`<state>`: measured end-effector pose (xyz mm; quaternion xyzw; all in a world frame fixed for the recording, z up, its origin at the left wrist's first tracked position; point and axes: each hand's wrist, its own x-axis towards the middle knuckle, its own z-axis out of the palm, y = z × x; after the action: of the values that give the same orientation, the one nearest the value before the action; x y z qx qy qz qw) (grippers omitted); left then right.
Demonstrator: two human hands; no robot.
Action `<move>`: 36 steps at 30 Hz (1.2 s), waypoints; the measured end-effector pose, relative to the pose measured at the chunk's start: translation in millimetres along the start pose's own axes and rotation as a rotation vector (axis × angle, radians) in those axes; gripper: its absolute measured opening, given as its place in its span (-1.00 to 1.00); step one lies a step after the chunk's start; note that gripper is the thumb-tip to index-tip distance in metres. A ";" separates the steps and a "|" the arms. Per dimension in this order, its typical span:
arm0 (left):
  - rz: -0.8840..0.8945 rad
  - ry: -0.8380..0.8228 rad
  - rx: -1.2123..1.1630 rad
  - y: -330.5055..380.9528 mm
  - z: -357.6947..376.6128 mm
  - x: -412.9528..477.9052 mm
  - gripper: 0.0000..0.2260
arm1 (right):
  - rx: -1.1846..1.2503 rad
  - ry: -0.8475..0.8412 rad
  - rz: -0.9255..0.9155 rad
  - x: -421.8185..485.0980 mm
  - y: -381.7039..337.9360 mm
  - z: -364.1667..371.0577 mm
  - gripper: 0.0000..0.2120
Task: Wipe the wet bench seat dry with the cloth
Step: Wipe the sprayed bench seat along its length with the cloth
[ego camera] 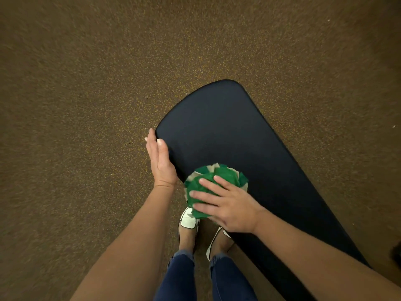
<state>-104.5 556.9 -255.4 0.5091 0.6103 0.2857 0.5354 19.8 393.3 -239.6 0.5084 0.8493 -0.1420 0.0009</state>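
Observation:
A dark navy padded bench seat (227, 131) runs from the upper middle down to the lower right. A bunched green and cream cloth (225, 175) lies on its near left edge. My right hand (227, 205) presses flat on the cloth with fingers spread and straight. My left hand (159, 159) rests against the bench's left edge, fingers straight, thumb on the seat top. No wet patches can be made out on the dark surface.
Brown speckled floor (86, 105) surrounds the bench on all sides. My feet in white and black shoes (189, 220) and blue jeans stand close against the bench's near left side.

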 end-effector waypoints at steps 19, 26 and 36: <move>0.061 0.015 0.095 -3.4 4.5 0.9 -0.42 | 0.069 0.252 0.535 50.7 20.0 -10.0 -0.50; 0.024 -0.034 0.111 1.5 1.0 -3.1 -0.41 | 0.027 0.167 0.561 -12.9 66.3 -9.2 -0.51; 0.061 -0.042 0.152 -5.2 -1.5 -1.1 -0.41 | 0.016 0.150 0.481 -10.6 49.2 -6.7 -0.49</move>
<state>-107.7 554.5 -259.3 0.5727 0.6029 0.2440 0.4990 68.5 407.5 -243.5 0.7050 0.7005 -0.1061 -0.0323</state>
